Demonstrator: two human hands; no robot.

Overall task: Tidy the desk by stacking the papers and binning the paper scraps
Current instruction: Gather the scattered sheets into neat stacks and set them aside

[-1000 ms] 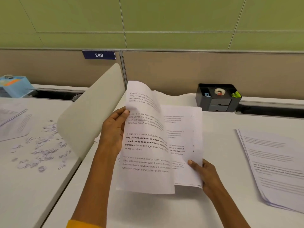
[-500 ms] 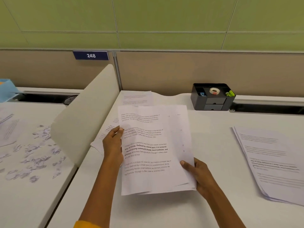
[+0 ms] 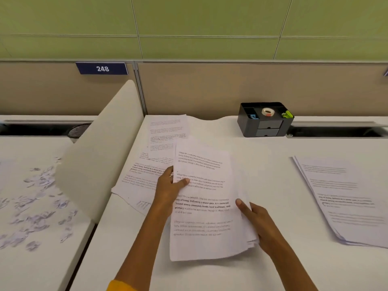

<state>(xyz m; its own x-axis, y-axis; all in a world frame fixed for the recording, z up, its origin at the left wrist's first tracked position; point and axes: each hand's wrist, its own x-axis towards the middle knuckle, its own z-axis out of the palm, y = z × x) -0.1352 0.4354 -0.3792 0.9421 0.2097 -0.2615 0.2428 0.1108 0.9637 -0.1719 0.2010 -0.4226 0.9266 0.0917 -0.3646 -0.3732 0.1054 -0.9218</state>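
A sheaf of printed papers (image 3: 207, 211) is held just above the white desk (image 3: 279, 185) in front of me. My left hand (image 3: 170, 190) grips its left edge, thumb on top of the page. My right hand (image 3: 256, 219) holds the right edge, thumb on top and fingers beneath. More loose printed sheets (image 3: 147, 173) lie spread on the desk behind my left hand. A separate pile of papers (image 3: 344, 198) lies at the right. Several torn paper scraps (image 3: 35, 202) are scattered on the neighbouring desk at the left.
A curved white divider panel (image 3: 98, 148) separates the two desks. A black desk organiser (image 3: 265, 120) holding a tape roll and a green clip stands at the back. A beige partition with a "248" label (image 3: 102, 68) runs behind both desks.
The sheet my left hand had lifted and curled now lies flat on the sheaf. Both hands have lowered the sheaf toward the desk and squared it between them.
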